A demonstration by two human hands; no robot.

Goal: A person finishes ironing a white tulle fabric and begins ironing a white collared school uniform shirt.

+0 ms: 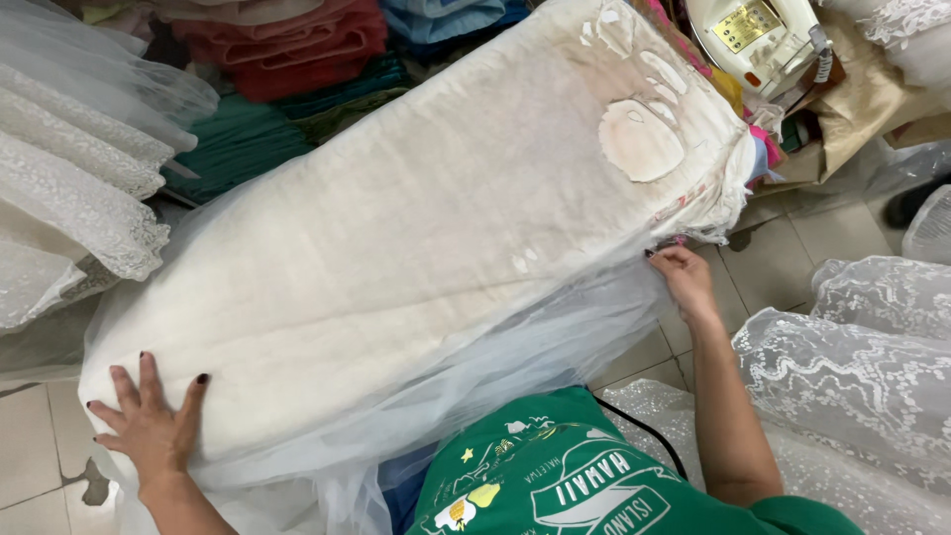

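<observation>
Flat, left hand (149, 426) presses the tulle (416, 258) (white); right hand (684, 279) pinches its edge.

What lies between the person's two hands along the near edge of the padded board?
In the head view, sheer white tulle drapes over the padded board's near edge, spanning from the left hand to the right hand; nothing else lies there.

A thin white see-through cloth (416, 258) lies spread flat over the long padded board (634, 139), hanging off its near edge.
</observation>
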